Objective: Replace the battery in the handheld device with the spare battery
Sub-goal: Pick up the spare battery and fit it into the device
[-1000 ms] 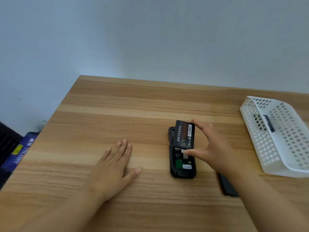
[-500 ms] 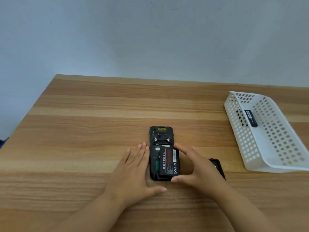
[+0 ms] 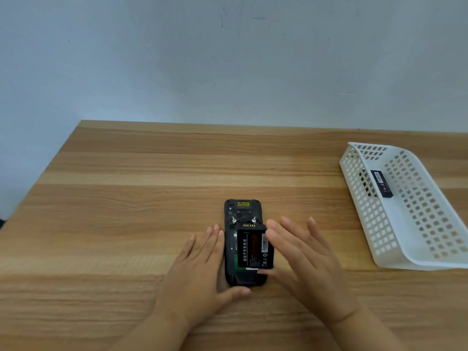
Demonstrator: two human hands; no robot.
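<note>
Battery [image 3: 254, 248] lay skewed over the open back of the handheld device [image 3: 241, 211], touched at its right edge and near end by the straight fingers [image 3: 281, 239] and thumb of the right hand [image 3: 309, 264]. The left hand [image 3: 200, 272] lay flat, fingers extended, against the device's left side on the table [image 3: 126, 198]. Well to the right, a white basket [image 3: 415, 259] held a second battery [image 3: 381, 183].

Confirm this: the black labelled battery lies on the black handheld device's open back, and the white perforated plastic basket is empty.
Not empty: the head view shows a small black rectangular item in the white perforated plastic basket. The black labelled battery does lie on the black handheld device's open back.
</note>
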